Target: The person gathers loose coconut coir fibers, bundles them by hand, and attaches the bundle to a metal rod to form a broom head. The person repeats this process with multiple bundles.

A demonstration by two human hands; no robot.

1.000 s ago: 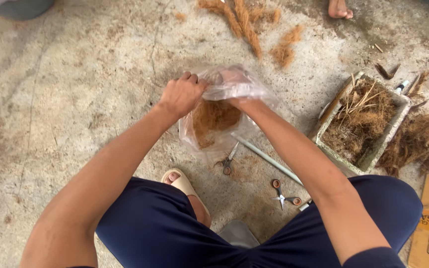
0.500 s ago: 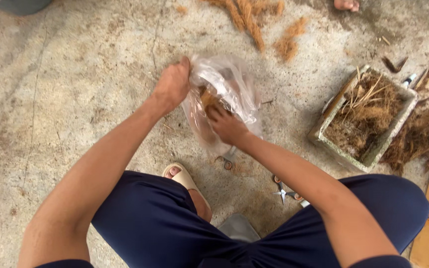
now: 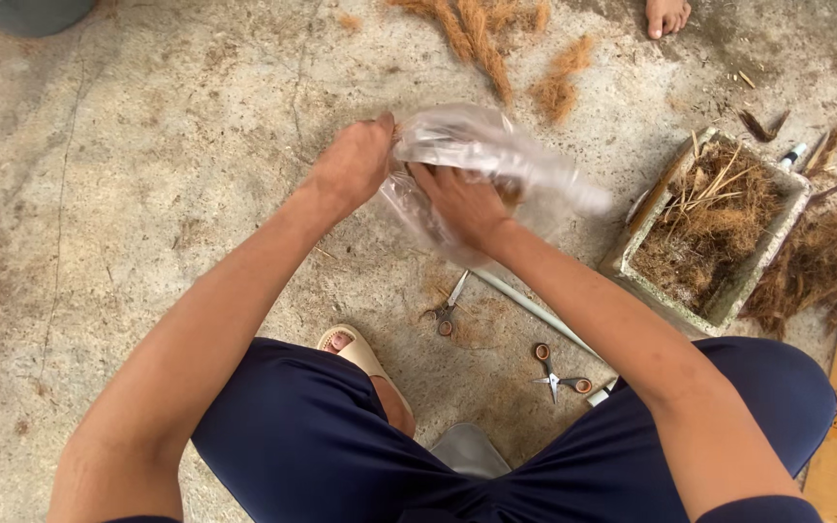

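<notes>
The right hand (image 3: 462,203) has gone from the bag's (image 3: 496,155) rim to deep inside it, pressing the brown fibre down; the left hand (image 3: 351,165) keeps its pinch on the mouth; the bag hangs above the floor (image 3: 128,194), 2 scissors (image 3: 556,371) beneath.

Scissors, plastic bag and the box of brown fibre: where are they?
scissors (image 3: 555,374), head view, at the pivot.
plastic bag (image 3: 496,145), head view, on its crumpled top.
box of brown fibre (image 3: 757,281), head view, on its right wall.
</notes>
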